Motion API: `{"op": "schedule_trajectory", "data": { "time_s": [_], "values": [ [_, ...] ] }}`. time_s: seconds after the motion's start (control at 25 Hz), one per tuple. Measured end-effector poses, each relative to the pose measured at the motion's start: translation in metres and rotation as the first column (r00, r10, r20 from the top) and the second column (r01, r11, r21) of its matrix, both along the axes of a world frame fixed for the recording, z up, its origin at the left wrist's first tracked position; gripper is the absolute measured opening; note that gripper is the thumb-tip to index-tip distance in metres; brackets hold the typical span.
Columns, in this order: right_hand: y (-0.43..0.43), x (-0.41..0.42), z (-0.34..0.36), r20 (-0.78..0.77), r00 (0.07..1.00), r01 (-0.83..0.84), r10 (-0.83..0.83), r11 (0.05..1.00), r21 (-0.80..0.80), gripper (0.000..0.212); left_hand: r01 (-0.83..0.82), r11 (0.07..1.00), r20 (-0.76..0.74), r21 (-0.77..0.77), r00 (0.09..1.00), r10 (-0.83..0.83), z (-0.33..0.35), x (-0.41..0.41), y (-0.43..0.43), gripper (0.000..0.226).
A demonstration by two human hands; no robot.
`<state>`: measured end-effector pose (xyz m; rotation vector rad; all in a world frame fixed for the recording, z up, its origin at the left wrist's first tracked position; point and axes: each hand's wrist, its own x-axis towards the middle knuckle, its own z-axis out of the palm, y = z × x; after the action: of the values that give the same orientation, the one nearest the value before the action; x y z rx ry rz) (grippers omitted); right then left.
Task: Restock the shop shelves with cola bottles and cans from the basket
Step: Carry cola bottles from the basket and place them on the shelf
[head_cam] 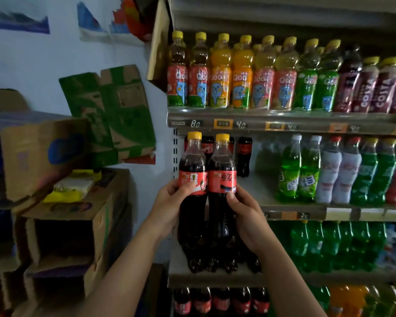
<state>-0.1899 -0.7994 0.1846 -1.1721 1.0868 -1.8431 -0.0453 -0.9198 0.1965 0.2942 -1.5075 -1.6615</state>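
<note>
While both hands hold up in front of it, the shelving unit point(306, 125) fills everything ahead and to the right of them, with four tiers showing. Price tags run along the tier edges; the figures are mostly blurred.

Well off to the left of the left hand is a stack of cardboard boxes point(62, 225), some open-fronted. A flattened green carton point(110, 115) leans on the wall above them.

Top tier, high above the hands: a row of yellow-capped juice bottles point(242, 74), with dark bottles further right. Middle tier, up and to the right of the right hand: green soda bottles point(300, 170), then pale, green and red ones. Small cola bottles point(244, 154) stand at the back of that tier, just beyond the hands. Bottom tier, below the wrists: more red-labelled cola bottles point(220, 303).

Task items: two large cola bottles, upright, side by side and touching, at the unit's left end.
- Left cola bottle point(192, 161) is in the left hand point(169, 202): thumb across the red label, fingers wrapped behind.
- Right cola bottle point(222, 165) is in the right hand point(247, 216): thumb on the front just under the label, fingers curled round the far side.

Both carry yellow caps point(194, 135). Their bases sit low between the forearms; whether they touch a shelf board cannot be told.
</note>
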Motion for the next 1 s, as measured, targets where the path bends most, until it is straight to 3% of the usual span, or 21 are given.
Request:
{"op": "schedule_trajectory", "data": {
  "time_s": [0.12, 0.28, 0.52, 0.72, 0.84, 1.0],
  "values": [
    [-0.047, -0.019, 0.011, -0.048, 0.998, 0.046, -0.049, 0.998, -0.052, 0.035, 0.033, 0.998, 0.016, -0.053, 0.999, -0.032, 0.018, -0.019, -0.054, 0.031],
    [-0.098, -0.050, 0.020, -0.149, 0.985, 0.077, -0.092, 0.992, -0.105, 0.044, 0.171, 0.974, 0.027, -0.150, 0.985, -0.169, 0.038, -0.040, -0.112, 0.071],
    [-0.148, -0.098, 0.018, -0.176, 0.984, -0.001, -0.030, 0.984, -0.177, 0.053, 0.273, 0.930, 0.094, -0.246, 0.962, -0.257, 0.051, -0.067, -0.173, 0.073],
    [-0.166, -0.122, 0.000, -0.206, 0.978, -0.042, 0.013, 0.990, -0.137, 0.057, 0.313, 0.926, 0.226, -0.212, 0.937, -0.265, 0.036, -0.080, -0.198, 0.064],
    [-0.170, -0.134, -0.008, -0.245, 0.968, -0.066, 0.043, 0.994, -0.087, 0.060, 0.351, 0.923, 0.269, -0.157, 0.915, -0.302, 0.025, -0.087, -0.208, 0.076],
    [-0.178, -0.139, -0.015, -0.249, 0.968, -0.041, 0.026, 0.998, -0.054, 0.055, 0.355, 0.932, 0.238, -0.069, 0.913, -0.330, 0.012, -0.094, -0.222, 0.079]
  ]
}}
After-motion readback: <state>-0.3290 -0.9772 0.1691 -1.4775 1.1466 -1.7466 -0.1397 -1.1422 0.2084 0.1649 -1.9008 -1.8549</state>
